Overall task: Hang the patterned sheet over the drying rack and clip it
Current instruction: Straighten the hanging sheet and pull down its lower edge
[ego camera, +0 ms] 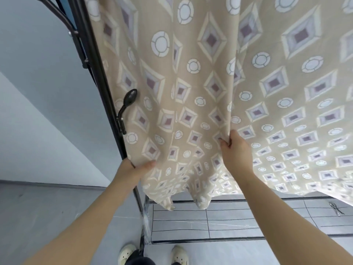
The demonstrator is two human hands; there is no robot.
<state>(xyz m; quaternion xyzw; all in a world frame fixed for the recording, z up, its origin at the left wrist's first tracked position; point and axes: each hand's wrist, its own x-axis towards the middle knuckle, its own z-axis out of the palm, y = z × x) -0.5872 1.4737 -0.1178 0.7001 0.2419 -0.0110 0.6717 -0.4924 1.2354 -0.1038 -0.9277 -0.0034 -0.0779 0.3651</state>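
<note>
The patterned sheet (210, 83), beige with diamonds and white circles, hangs down from above and fills most of the view. The black drying rack's upright pole (99, 73) runs along the sheet's left edge, with a black hook (126, 106) on it. My left hand (137, 167) grips the sheet's left edge near the pole, thumb on the front of the cloth. My right hand (233, 150) pinches a vertical fold of the sheet near its middle. The top rail is out of view. No clip is visible on the sheet.
The rack's lower wire shelf (219, 222) lies under the sheet's hem above a grey tiled floor. A small metal object (337, 208) lies on the shelf at the right. A pale wall (38, 92) stands to the left. My shoes (152, 255) are by the rack's base.
</note>
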